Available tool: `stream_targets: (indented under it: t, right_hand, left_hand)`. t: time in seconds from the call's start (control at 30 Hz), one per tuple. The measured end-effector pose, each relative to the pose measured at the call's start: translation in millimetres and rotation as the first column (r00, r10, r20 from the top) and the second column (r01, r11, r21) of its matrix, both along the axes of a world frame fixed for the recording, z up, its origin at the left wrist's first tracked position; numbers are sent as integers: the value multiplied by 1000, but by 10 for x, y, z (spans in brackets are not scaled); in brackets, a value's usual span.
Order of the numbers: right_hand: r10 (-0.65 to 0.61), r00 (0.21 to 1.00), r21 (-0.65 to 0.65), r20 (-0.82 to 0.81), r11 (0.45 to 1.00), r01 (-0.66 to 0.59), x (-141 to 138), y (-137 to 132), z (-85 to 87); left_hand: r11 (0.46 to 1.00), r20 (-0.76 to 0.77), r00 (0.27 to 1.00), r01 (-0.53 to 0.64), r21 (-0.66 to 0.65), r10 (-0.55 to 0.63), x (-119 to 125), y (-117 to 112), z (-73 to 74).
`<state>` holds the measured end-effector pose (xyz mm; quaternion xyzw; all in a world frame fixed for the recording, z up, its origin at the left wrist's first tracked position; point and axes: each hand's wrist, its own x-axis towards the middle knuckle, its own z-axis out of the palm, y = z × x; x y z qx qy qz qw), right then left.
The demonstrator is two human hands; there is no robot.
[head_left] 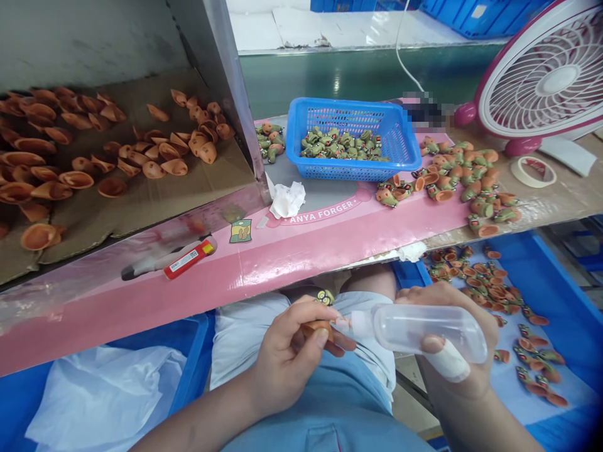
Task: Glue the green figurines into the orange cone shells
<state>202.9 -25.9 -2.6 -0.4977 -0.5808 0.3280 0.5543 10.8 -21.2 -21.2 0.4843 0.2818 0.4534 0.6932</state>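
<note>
Between the fingers and thumb of my left hand [289, 351] is a small orange-brown clay piece [316, 328], partly covered by the fingers. My right hand [464, 351], its thumb wrapped in white tape, grips a clear squeeze bottle [409, 326] lying nearly level. The bottle's white nozzle points left at the clay piece; whether it touches is hard to tell. Both hands are above my lap, in front of the pink table mat [301, 251]. A blue basket [353, 169] on the mat contains many small green figures [339, 145].
At left, an open box [188, 188] holds many orange clay pieces [40, 237]. Joined green-and-orange pieces [452, 169] cover the table's right side, beside tape [533, 172] and a fan [556, 78]. A lighter [190, 258] and crumpled tissue [287, 199] lie nearer. Blue crates [560, 270] flank me below.
</note>
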Motion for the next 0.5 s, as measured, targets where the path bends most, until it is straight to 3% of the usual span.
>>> stream_targets:
  t: [0.5]
  right_hand:
    - [41, 979, -1, 198, 999, -41, -53, 93, 122]
  left_hand:
    - [998, -141, 989, -46, -52, 38, -10, 65, -71]
